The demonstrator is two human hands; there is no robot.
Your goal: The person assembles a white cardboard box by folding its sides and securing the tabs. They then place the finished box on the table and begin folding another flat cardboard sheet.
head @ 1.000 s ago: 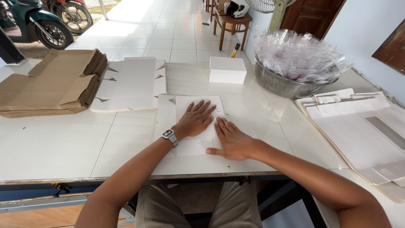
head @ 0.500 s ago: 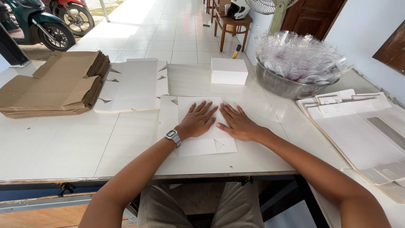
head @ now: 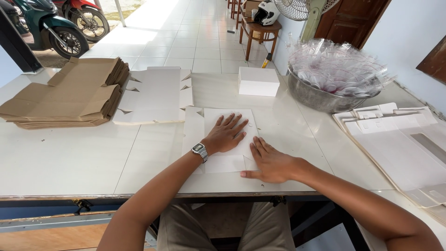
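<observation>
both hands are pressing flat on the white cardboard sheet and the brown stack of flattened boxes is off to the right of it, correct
Not quite. In the head view the left hand and right hand do lie flat on the white cardboard sheet, but the brown stack of flattened boxes sits to the left of it. To the right are a metal bowl of clear plastic pieces and a pile of white flat boxes.

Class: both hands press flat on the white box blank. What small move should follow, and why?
Probably slide the right hand along the near edge to sharpen the crease, while the left hand pins the white box blank: it lies folded flat, both palms on it.
</observation>
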